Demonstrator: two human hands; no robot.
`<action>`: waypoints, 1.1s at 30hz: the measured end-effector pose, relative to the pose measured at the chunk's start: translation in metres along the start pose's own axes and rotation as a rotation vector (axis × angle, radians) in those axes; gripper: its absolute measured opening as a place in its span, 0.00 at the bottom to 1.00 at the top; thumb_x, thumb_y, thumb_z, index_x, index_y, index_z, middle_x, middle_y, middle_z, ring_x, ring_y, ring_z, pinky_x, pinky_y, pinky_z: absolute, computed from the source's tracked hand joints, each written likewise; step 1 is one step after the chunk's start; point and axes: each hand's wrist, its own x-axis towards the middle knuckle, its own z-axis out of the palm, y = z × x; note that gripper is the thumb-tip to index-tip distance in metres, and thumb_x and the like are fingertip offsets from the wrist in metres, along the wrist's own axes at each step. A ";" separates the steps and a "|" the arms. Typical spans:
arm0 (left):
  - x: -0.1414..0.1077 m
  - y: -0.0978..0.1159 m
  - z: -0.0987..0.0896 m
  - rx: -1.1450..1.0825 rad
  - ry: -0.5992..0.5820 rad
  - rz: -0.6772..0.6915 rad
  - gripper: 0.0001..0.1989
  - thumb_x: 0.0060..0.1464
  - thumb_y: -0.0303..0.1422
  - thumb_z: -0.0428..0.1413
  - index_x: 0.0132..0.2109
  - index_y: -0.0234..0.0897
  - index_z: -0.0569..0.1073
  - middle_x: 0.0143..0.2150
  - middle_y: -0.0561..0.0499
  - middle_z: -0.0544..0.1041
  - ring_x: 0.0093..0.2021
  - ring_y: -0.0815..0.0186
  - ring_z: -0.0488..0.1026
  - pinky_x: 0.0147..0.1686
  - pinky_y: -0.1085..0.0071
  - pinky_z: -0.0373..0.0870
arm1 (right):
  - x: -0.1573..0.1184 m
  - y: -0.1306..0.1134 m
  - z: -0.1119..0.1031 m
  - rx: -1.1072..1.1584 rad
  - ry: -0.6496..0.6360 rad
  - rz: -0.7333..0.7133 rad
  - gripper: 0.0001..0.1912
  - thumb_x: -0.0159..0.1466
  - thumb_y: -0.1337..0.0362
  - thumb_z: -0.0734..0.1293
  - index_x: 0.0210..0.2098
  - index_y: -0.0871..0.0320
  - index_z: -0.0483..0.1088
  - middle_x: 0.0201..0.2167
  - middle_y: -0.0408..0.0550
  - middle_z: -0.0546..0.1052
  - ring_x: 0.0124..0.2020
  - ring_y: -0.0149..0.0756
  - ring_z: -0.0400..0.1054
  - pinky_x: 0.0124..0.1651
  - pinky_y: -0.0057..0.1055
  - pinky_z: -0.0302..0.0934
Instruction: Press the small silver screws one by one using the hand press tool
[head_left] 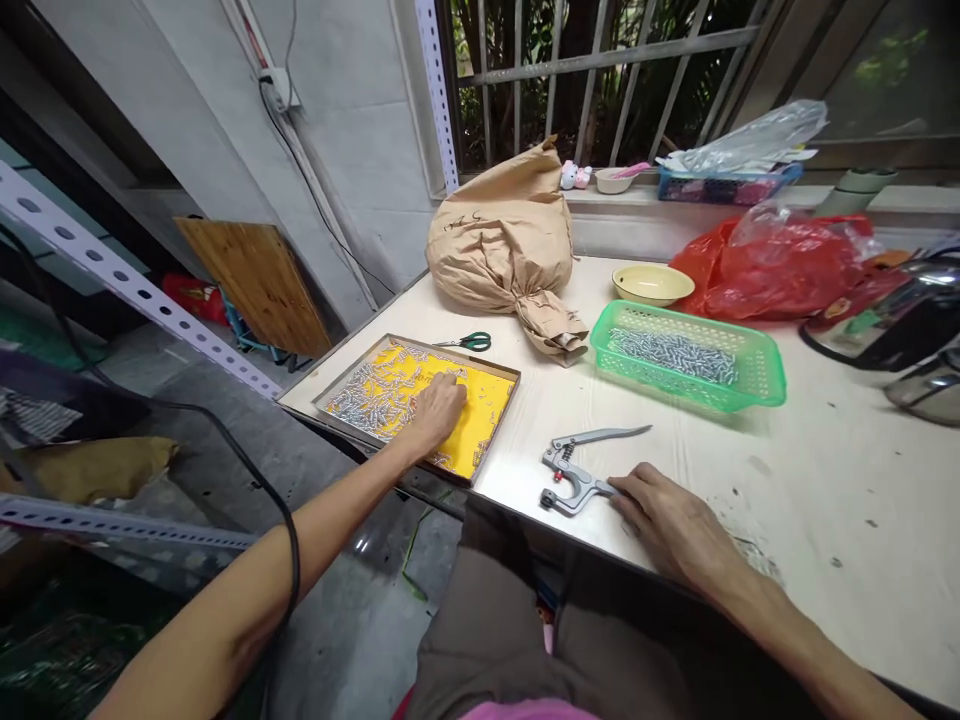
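Note:
My left hand (441,408) is over the yellow-lined tray (491,395), its fingers closed and pointing down among small metal pieces (367,400); what they hold, if anything, is hidden. My right hand (664,510) rests at the table's front edge, its fingertips around the end of one handle of grey hand pliers (581,490). The pliers lie on the table with their handles spread. A green plastic basket (765,370) behind them holds many metal pieces (675,355).
Green-handled scissors (475,342) lie behind the tray. A brown paper bag (502,240), a cream bowl (652,284), a red plastic bag (780,270) and a shiny kettle (892,310) stand farther back. A black cable (289,540) hangs across my left forearm.

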 end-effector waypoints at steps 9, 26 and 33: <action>-0.045 0.089 -0.017 -1.129 -0.399 -0.261 0.06 0.50 0.30 0.58 0.35 0.31 0.74 0.22 0.55 0.70 0.19 0.75 0.63 0.17 0.78 0.57 | 0.000 -0.004 -0.006 -0.256 0.095 -0.076 0.13 0.69 0.64 0.55 0.37 0.58 0.70 0.33 0.48 0.70 0.33 0.34 0.64 0.32 0.31 0.51; -0.047 0.117 0.008 -1.191 -0.721 -0.480 0.09 0.48 0.32 0.61 0.28 0.30 0.71 0.14 0.58 0.65 0.13 0.78 0.57 0.14 0.78 0.52 | 0.002 -0.006 -0.019 -0.239 0.021 -0.071 0.14 0.69 0.69 0.54 0.34 0.60 0.68 0.34 0.49 0.70 0.34 0.34 0.62 0.30 0.31 0.45; -0.041 0.118 0.004 -1.015 -0.845 -0.409 0.13 0.46 0.33 0.62 0.22 0.32 0.68 0.13 0.58 0.66 0.12 0.78 0.57 0.15 0.78 0.51 | 0.004 -0.006 -0.019 -0.251 -0.035 -0.080 0.12 0.69 0.67 0.55 0.36 0.60 0.68 0.35 0.50 0.70 0.35 0.35 0.63 0.31 0.31 0.48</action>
